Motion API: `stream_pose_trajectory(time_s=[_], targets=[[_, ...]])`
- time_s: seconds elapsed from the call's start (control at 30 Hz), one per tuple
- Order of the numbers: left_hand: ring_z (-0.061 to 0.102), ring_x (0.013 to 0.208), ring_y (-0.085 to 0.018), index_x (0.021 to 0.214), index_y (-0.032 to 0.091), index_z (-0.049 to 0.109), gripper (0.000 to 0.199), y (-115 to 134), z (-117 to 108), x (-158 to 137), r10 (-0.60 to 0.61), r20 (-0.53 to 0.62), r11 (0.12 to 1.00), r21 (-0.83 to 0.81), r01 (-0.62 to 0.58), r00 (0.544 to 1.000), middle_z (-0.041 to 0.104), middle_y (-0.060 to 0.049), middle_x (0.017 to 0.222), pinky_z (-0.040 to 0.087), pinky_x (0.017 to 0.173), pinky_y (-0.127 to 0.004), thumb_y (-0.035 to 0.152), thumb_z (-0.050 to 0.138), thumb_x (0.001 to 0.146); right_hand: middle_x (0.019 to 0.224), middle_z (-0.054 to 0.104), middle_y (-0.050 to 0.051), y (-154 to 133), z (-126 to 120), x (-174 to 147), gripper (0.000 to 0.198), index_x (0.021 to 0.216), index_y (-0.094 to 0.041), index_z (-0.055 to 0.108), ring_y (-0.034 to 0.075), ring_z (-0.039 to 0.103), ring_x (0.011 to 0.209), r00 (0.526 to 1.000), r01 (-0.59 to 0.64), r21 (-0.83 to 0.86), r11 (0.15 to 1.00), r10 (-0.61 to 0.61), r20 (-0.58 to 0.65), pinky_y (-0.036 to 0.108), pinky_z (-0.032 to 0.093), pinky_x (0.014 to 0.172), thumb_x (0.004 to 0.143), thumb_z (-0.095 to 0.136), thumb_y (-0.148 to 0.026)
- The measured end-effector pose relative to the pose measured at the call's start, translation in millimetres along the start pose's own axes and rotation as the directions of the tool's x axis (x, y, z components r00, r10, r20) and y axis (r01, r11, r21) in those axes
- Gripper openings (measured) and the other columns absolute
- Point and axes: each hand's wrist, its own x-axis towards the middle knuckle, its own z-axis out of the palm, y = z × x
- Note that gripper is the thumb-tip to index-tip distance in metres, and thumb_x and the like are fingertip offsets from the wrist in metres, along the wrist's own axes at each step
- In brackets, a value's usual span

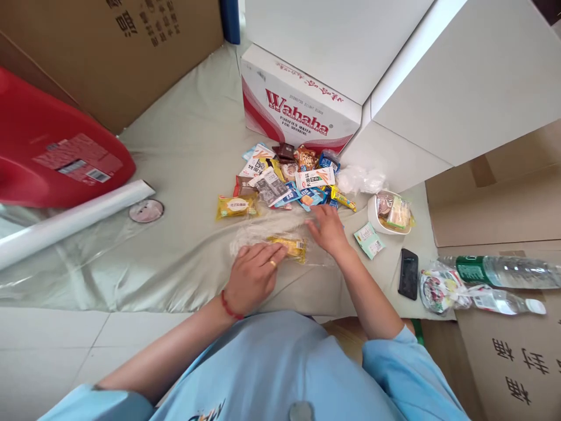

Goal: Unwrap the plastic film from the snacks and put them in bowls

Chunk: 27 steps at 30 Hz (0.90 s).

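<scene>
My left hand lies flat with its fingers stretched out, resting on a clear plastic bag and the near end of a yellow snack packet. The packet appears to be in or under the clear plastic; I cannot tell which. To the right, my right hand is open above the bag's right side, its fingertips by the near edge of a heap of small snack packets. A yellow bread packet sits at the heap's left end.
Behind the heap stands a white and red Wahaha box. On the right are a white bowl holding packets, a pale green packet, a black phone and plastic bottles. A red jug and white roll lie left.
</scene>
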Motion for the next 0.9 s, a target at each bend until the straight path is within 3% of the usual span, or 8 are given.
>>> stream_pose_trajectory(time_s=[0.1, 0.2, 0.33, 0.43, 0.57, 0.67, 0.77, 0.9], targets=[[0.065, 0.1, -0.025, 0.124, 0.023, 0.072, 0.036, 0.2, 23.1, 3.4, -0.044, 0.166, 0.997, 0.065, 0.033, 0.985, 0.077, -0.006, 0.125, 0.041, 0.077, -0.041, 0.013, 0.05, 0.097, 0.105, 0.07, 0.013, -10.9, 15.5, 23.4, 0.052, 0.137, -0.011, 0.063, 0.03, 0.055, 0.11, 0.986, -0.034, 0.063, 0.997, 0.023, 0.162, 0.039, 0.044, 0.097, 0.092, 0.072, -0.035], [0.064, 0.101, -0.026, 0.126, 0.024, 0.072, 0.037, -2.9, 31.1, 4.7, -0.089, 0.254, 0.995, 0.073, 0.072, 0.963, 0.075, -0.006, 0.128, 0.042, 0.077, -0.042, 0.015, 0.049, 0.098, 0.073, 0.061, 0.0, -14.5, 14.3, 27.6, 0.032, 0.117, -0.015, 0.072, 0.021, 0.057, 0.081, 0.958, -0.106, 0.243, 0.964, 0.034, 0.284, 0.029, 0.043, 0.077, 0.09, 0.072, -0.031], [0.065, 0.099, -0.026, 0.121, 0.024, 0.075, 0.035, -5.7, 30.3, 6.8, -0.109, 0.288, 0.994, 0.038, 0.102, 0.952, 0.077, -0.007, 0.123, 0.045, 0.077, -0.043, 0.014, 0.051, 0.096, 0.075, 0.06, -0.002, -19.8, -1.6, 1.6, 0.025, 0.116, -0.02, 0.076, 0.016, 0.055, 0.074, 0.918, 0.135, 0.414, 0.9, -0.271, 0.29, 0.027, 0.042, 0.074, 0.097, 0.061, -0.026], [0.068, 0.095, -0.025, 0.107, 0.023, 0.078, 0.033, -15.1, 30.2, 5.5, -0.105, 0.301, 0.986, -0.09, 0.137, 0.948, 0.079, -0.008, 0.11, 0.051, 0.081, -0.043, 0.012, 0.051, 0.092, 0.09, 0.066, 0.005, -28.9, -6.2, -27.8, 0.041, 0.14, -0.024, 0.066, 0.02, 0.056, 0.088, 0.842, 0.352, 0.257, 0.9, -0.424, 0.333, 0.03, 0.044, 0.082, 0.1, 0.056, -0.02], [0.071, 0.103, -0.021, 0.093, 0.023, 0.077, 0.031, -38.2, 22.8, -2.3, -0.231, 0.218, 0.827, -0.469, 0.309, 0.948, 0.079, -0.004, 0.108, 0.056, 0.095, -0.041, 0.015, 0.047, 0.09, 0.105, 0.065, 0.01, -44.3, 1.4, -56.3, 0.057, 0.157, -0.033, 0.049, 0.024, 0.052, 0.096, 0.834, 0.404, -0.03, 0.914, -0.355, 0.423, 0.032, 0.046, 0.081, 0.103, 0.047, -0.015], [0.07, 0.1, -0.022, 0.092, 0.019, 0.073, 0.027, -52.3, 9.9, -3.3, -0.599, 0.086, 0.628, -0.566, 0.534, 0.796, 0.076, -0.007, 0.106, 0.056, 0.096, -0.043, 0.023, 0.046, 0.094, 0.11, 0.062, 0.011, -56.7, 6.9, -64.0, 0.058, 0.156, -0.038, 0.047, 0.027, 0.051, 0.102, 0.83, 0.402, -0.102, 0.91, -0.316, 0.459, 0.034, 0.048, 0.082, 0.103, 0.046, -0.015], [0.065, 0.11, -0.028, 0.114, 0.016, 0.067, 0.035, -58.2, 2.8, 2.4, -0.761, -0.058, 0.607, -0.416, 0.677, 0.646, 0.067, -0.014, 0.119, 0.051, 0.103, -0.051, 0.039, 0.045, 0.1, 0.113, 0.06, 0.012, -67.4, 7.0, -63.2, 0.053, 0.154, -0.037, 0.051, 0.028, 0.052, 0.104, 0.845, 0.363, -0.113, 0.925, -0.276, 0.457, 0.035, 0.049, 0.08, 0.104, 0.044, -0.018], [0.042, 0.143, -0.043, 0.113, 0.017, 0.066, 0.048, -54.6, 11.7, 5.6, -0.648, 0.025, 0.755, -0.115, 0.646, 0.762, 0.056, -0.021, 0.141, 0.036, 0.117, -0.063, 0.057, 0.065, 0.087, 0.111, 0.059, 0.011, -72.0, 3.6, -59.1, 0.049, 0.151, -0.038, 0.054, 0.028, 0.054, 0.104, 0.862, 0.319, -0.101, 0.942, -0.244, 0.445, 0.034, 0.048, 0.079, 0.106, 0.043, -0.022]])
